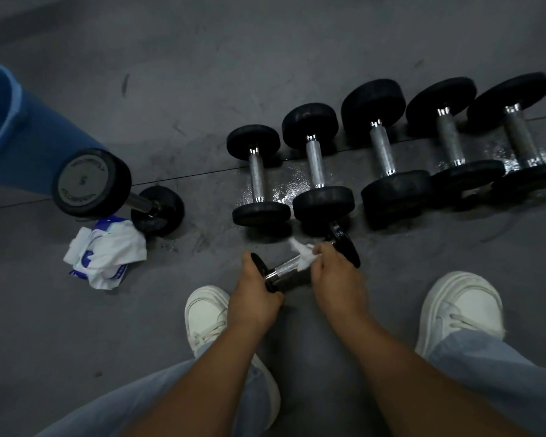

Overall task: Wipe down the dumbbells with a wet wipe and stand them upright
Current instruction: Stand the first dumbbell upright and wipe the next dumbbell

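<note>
Head view, looking down at a dark rubber floor (202,74) with glossy wet patches.

A blue cylindrical object (29,134) lies at far left; whether it is a bin or a rolled mat cannot be told.

5 dumbbells (382,149) lie on their sides in a row at right, growing in size toward the right. 1 upright dumbbell (89,184) stands on end at left, just beside a crumpled wipe pack (108,253).

The held dumbbell (286,269), the smallest in view, lies tilted between 2 white shoes (205,310), its far head near the row. Whether it touches the floor cannot be told.

Handling, as a judgement:
- The piece is rigid, dense and heavy for its size.
- The rubber heads give grip.
- The knurled steel handle holds well when dry but is likely slicker when wet.
- The handle centre is the balanced hold for lifting.
- A head is the better hold while the handle is wiped.
- The round heads will roll if the piece is set down sideways, so it should be planted flat on 1 head.

The left hand (252,294) curls over the near head, clasping it from above, wrist straight.

The right hand (334,279) pinches the wet wipe (303,253) against the handle next to the far head, fingers bent around the bar. The wipe is soft and limp, and 1 corner of it sticks up free.
</note>
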